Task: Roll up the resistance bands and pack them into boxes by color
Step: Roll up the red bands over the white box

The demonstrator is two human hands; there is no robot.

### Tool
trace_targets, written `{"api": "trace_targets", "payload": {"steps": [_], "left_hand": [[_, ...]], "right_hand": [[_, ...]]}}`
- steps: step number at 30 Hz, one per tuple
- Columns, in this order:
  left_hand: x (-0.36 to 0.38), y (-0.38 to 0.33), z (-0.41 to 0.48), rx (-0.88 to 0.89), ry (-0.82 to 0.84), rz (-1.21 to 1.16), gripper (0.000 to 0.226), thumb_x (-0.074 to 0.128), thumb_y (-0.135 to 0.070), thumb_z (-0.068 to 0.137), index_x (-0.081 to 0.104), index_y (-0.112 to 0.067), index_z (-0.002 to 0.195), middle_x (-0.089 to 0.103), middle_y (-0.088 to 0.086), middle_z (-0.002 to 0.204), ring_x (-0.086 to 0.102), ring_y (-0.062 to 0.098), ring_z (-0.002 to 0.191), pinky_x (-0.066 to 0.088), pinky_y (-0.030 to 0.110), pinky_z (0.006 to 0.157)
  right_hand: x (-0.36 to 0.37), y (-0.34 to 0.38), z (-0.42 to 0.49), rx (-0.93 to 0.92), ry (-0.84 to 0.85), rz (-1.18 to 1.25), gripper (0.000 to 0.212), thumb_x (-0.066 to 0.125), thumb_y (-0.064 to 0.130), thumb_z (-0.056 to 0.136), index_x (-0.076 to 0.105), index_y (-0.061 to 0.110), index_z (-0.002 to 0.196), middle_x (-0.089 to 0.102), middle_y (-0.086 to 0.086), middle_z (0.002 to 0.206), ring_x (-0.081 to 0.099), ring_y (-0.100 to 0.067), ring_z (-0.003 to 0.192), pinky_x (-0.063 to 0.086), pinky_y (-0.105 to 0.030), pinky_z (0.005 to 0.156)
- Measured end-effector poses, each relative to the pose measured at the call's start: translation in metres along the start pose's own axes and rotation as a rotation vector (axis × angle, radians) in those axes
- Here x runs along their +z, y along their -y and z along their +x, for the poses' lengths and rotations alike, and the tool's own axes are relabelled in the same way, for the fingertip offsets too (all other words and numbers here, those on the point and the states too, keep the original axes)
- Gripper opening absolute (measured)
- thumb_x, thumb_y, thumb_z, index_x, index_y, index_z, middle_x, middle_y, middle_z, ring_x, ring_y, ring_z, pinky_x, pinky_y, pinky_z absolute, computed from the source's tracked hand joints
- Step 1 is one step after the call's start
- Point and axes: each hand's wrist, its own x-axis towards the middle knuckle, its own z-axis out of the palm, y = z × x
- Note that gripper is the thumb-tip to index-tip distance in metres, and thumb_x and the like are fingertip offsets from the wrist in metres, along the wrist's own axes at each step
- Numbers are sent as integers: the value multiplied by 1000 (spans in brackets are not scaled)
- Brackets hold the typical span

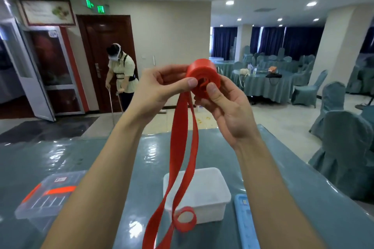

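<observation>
Mid-frame, the left hand [159, 88] and right hand [226, 109] each pinched a half-wound red band roll [203, 70], its hollow core facing the camera. Its loose tail [175, 147] hung straight down past a white box [210, 213] on the surface [40, 157]. Rolling looked unfinished; the tail needed winding in next.

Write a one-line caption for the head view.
Left hand and right hand hold a partly rolled red resistance band above a white box on the table.
</observation>
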Motion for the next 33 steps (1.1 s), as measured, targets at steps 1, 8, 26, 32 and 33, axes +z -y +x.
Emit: {"api": "trace_targets", "payload": {"steps": [1, 8, 26, 32, 33], "left_hand": [[0, 4, -4, -22, 22, -10, 42, 95, -26, 81, 82, -21, 121, 84, 11, 114, 81, 27, 108, 64, 33, 91], [-15, 47, -47, -198, 104, 231, 56, 103, -41, 65, 85, -22, 115, 85, 7, 103, 83, 27, 99, 66, 46, 95], [-5, 78, -71, -307, 64, 6, 52, 89, -15, 74, 77, -1, 124, 83, 18, 112, 81, 30, 105, 64, 34, 94], [-8, 75, -67, -298, 61, 116, 50, 97, -25, 71, 82, -9, 116, 84, 15, 105, 82, 35, 99, 67, 39, 91], [-8, 75, -67, -305, 56, 128, 50, 98, -27, 70, 83, -10, 115, 84, 14, 104, 83, 34, 99, 67, 40, 91]], "right_hand": [[1, -4, -2, 6, -4, 7, 67, 81, 31, 84, 60, -1, 139, 66, -24, 138, 73, -34, 118, 63, -38, 91], [-34, -25, -43, 186, 76, -557, 51, 90, 23, 83, 69, 15, 129, 79, -2, 115, 79, -37, 89, 63, -41, 77], [-48, -60, -65, 220, -106, -223, 67, 103, 51, 60, 80, 15, 111, 79, -13, 108, 78, -31, 74, 65, -33, 70], [-62, -56, -66, 239, -6, -321, 64, 93, 38, 81, 70, 19, 138, 75, -12, 129, 80, -43, 93, 68, -45, 81], [-63, -56, -66, 218, 4, -355, 57, 89, 33, 86, 70, 21, 139, 77, -12, 124, 81, -42, 88, 68, -43, 79]]}}
